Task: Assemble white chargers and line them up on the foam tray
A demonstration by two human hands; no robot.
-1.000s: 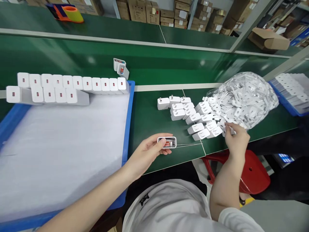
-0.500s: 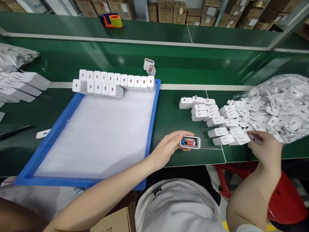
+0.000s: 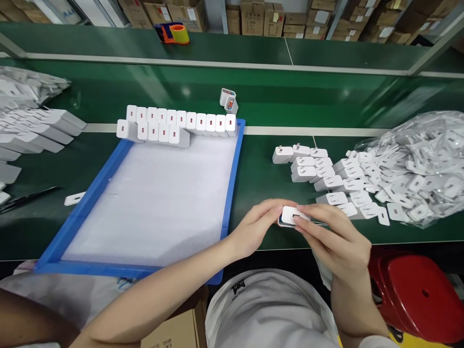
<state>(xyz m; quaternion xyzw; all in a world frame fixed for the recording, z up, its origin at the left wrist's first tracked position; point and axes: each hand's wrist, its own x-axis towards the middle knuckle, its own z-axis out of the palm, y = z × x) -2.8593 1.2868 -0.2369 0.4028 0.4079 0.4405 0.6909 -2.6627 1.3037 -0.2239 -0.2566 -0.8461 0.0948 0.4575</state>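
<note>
My left hand (image 3: 253,227) is closed on a white charger housing (image 3: 281,223) near the bench's front edge. Over the housing's open end lies a white end cover (image 3: 290,212) with a dark port slot, slightly askew. The fingers of my right hand (image 3: 337,237) grip this cover at its right side. Thin wires stick out to the right beneath my right fingers. Just beyond my hands stand several white chargers with plug pins (image 3: 303,174), and beside them a clear plastic bag (image 3: 416,164) spills loose white covers.
A blue-framed tray (image 3: 228,193) carries rows of chargers (image 3: 170,123) at its back. Two open housings (image 3: 229,100) stand behind it. Black tweezers (image 3: 29,199) and a single cover (image 3: 74,198) lie left. A red stool (image 3: 420,295) is at right; another person's arm (image 3: 32,314) shows lower left.
My right hand has moved left from the pile of covers, bringing one cover onto the open end of the housing in my left hand. The housing's inner parts are now mostly covered.
</note>
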